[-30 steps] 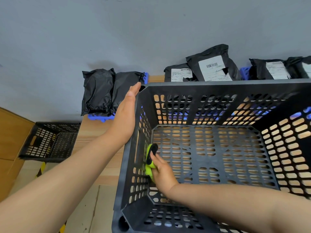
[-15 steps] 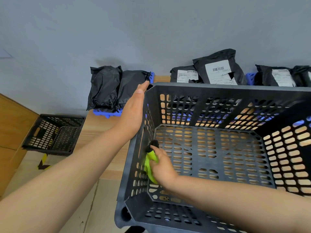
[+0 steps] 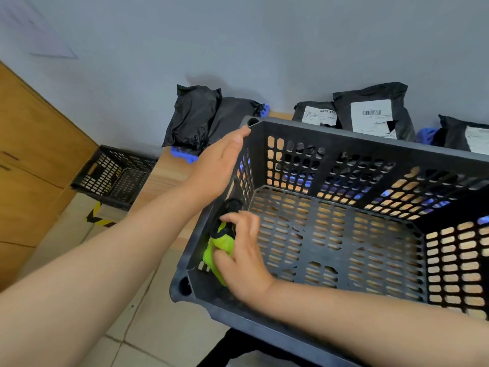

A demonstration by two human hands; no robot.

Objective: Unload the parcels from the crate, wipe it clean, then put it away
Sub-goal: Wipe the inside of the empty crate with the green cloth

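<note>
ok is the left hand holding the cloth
No, the right hand grips the green cloth inside the crate; the left hand rests flat outside.

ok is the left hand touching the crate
Touching. The head view shows the left hand laid flat against the outside of the crate, on its left wall, with the fingertips reaching the rim corner and no gap visible.

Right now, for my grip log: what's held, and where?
Right hand grips the green cloth at its bunched middle; left hand, flat on the crate, holds nothing.
</note>
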